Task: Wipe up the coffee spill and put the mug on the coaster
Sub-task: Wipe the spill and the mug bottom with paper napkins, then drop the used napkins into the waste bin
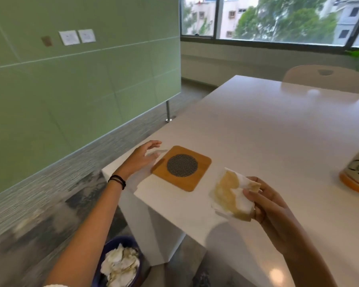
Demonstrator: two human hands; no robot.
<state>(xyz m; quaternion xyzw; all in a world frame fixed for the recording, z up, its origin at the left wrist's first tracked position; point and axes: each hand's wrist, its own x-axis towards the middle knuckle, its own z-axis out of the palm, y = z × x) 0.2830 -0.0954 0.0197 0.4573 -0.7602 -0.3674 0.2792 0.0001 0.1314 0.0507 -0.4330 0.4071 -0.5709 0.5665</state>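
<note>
A square wooden coaster [181,168] with a dark mesh circle lies near the white table's [267,131] left corner. My left hand [142,157] hovers open just left of the coaster, fingers spread. My right hand [265,201] is above the table's near part, pinching a folded white paper towel [231,193] stained brown with coffee. The mug [357,172], cream with dark swirls and an orange base, stands at the right edge of the view, partly cut off. No spill shows on the table surface.
A blue bin [120,264] full of crumpled stained towels sits on the floor below the table's corner. A white chair [325,78] stands at the far side. A green glass partition [81,90] runs along the left.
</note>
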